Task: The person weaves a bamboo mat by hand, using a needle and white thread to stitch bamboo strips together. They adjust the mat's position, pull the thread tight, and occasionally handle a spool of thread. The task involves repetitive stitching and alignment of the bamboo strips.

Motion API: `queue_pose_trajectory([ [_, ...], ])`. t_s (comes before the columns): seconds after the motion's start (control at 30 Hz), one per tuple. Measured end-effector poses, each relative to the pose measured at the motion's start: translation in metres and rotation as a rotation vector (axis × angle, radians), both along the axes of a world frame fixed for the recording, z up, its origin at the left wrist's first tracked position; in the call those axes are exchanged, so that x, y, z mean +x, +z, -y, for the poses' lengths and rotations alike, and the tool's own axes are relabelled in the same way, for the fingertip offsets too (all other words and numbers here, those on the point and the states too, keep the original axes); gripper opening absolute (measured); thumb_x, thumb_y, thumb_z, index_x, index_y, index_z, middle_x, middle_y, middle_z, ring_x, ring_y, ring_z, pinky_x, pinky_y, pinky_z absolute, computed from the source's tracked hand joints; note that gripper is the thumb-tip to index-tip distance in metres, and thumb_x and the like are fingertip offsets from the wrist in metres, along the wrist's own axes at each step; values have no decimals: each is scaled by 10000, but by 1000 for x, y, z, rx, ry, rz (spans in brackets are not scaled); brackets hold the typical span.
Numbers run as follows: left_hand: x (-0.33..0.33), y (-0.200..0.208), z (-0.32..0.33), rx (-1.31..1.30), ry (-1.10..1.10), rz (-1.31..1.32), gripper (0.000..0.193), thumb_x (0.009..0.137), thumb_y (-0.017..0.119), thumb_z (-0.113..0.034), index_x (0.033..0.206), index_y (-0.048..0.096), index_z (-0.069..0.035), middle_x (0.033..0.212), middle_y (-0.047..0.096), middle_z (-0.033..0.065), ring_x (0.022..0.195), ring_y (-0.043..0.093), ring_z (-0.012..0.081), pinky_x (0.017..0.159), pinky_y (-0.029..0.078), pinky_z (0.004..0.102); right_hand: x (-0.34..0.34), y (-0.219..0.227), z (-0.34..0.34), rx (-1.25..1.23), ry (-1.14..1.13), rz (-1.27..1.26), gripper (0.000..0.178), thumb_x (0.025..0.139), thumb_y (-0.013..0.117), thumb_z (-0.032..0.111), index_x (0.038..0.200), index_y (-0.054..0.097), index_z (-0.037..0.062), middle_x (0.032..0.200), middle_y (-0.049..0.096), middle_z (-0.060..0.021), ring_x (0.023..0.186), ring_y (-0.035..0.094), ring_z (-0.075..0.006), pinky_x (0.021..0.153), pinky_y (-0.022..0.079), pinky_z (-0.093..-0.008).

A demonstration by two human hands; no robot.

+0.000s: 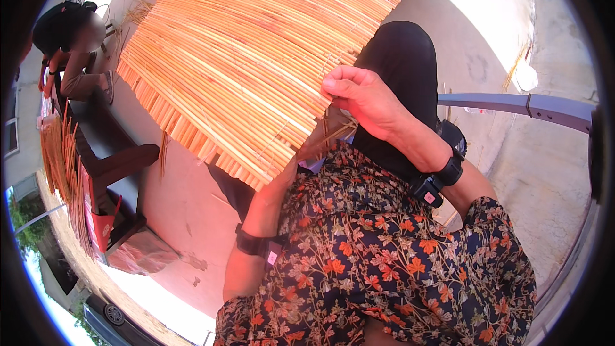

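Observation:
A mat of straight, straw-coloured reed stalks (pixel 250 57) spans the upper middle of the head view, its stalks lying side by side and bound with thin thread near the right edge. My right hand (pixel 365 97) is closed at that edge, thumb and index finger pinched together on the mat by the stitching. Beneath the mat's near corner goes my left hand (pixel 282 182); only its wrist end shows and its fingers are hidden. The stalk ends along the lower left edge are uneven. Under the mat is my knee in dark trousers (pixel 400 57).
At the left stands a dark wooden bench (pixel 106 128) with bundles of loose stalks (pixel 61 154) beside it. Another person (pixel 83 70) sits bent over at the upper left. A grey metal bar (pixel 512 102) crosses on the right. Stray straws lie on the concrete floor (pixel 186 218).

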State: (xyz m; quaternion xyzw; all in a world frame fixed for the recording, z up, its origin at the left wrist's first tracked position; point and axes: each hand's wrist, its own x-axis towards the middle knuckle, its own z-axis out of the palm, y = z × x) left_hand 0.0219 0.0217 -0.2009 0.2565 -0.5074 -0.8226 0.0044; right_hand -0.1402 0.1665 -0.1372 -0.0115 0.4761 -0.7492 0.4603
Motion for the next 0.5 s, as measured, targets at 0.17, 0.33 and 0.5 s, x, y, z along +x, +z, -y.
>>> queue_pose_trajectory([
  [0.17, 11, 32, 7, -78, -66, -15, 188, 966, 616, -162, 1052, 639, 3, 865, 662, 69, 760, 634, 129, 672, 542, 266, 3, 3, 3, 20, -15, -11, 89, 960, 655, 169, 954, 661, 81, 962, 637, 12, 919, 591, -97, 872, 485, -291],
  [0.33, 57, 59, 16, 7, -132, 126, 316, 933, 641, -123, 1195, 593, 47, 1071, 659, 133, 936, 656, 203, 806, 550, 323, 3, 0, 1, 16, -38, -18, 88, 954, 659, 172, 965, 674, 86, 958, 640, 20, 915, 587, -81, 840, 484, -276],
  [0.5, 66, 87, 12, 322, 65, -153, 733, 889, 722, -228, 1469, 337, 1, 1418, 492, 189, 1289, 518, 299, 1040, 464, 459, 4, 1, 2, 25, -49, -41, 88, 932, 680, 177, 959, 691, 94, 931, 640, 36, 863, 573, -54, 761, 468, -227],
])
